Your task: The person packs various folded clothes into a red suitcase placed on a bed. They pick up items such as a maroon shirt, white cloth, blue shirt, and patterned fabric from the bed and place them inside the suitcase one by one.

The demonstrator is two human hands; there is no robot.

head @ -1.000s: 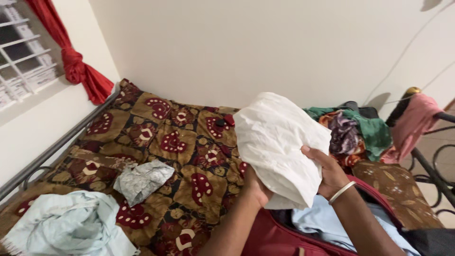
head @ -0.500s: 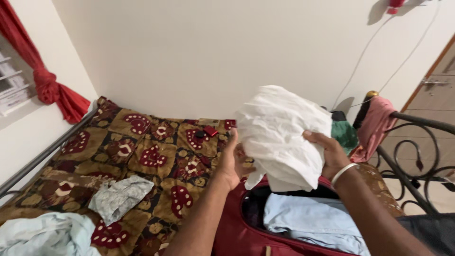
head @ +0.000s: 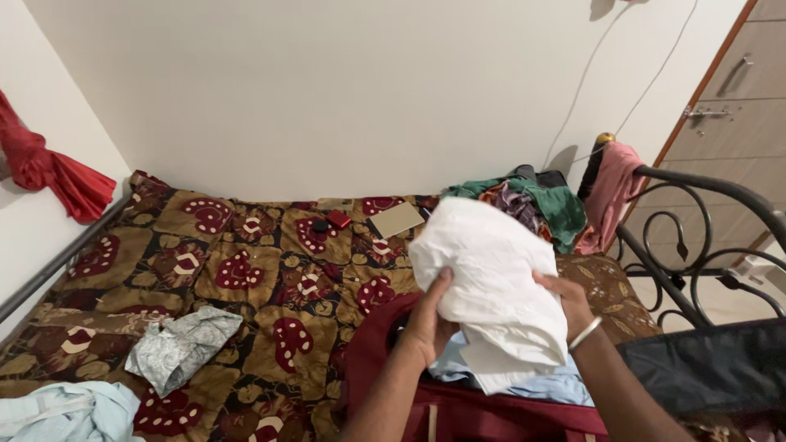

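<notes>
Both my hands hold a folded white cloth point(head: 491, 278) low over an open maroon suitcase point(head: 385, 368) that lies on the bed. My left hand point(head: 430, 315) grips the cloth's left side with the thumb on top. My right hand point(head: 569, 303), with a pale bangle at the wrist, holds its right edge. A light blue garment point(head: 540, 385) lies inside the suitcase under the cloth.
The bed has a brown and red patterned cover point(head: 246, 270). On it lie a grey crumpled cloth point(head: 176, 348), a pale blue garment point(head: 65, 413), a heap of green and mixed clothes point(head: 536, 205), a tan flat thing point(head: 395, 219). A black metal footboard point(head: 696, 245) with a pink cloth point(head: 610, 192) stands right.
The white cloth has come down from chest height toward the suitcase. My left hand has closed onto its left side. The view has swung to the right, showing more of the footboard and wardrobe.
</notes>
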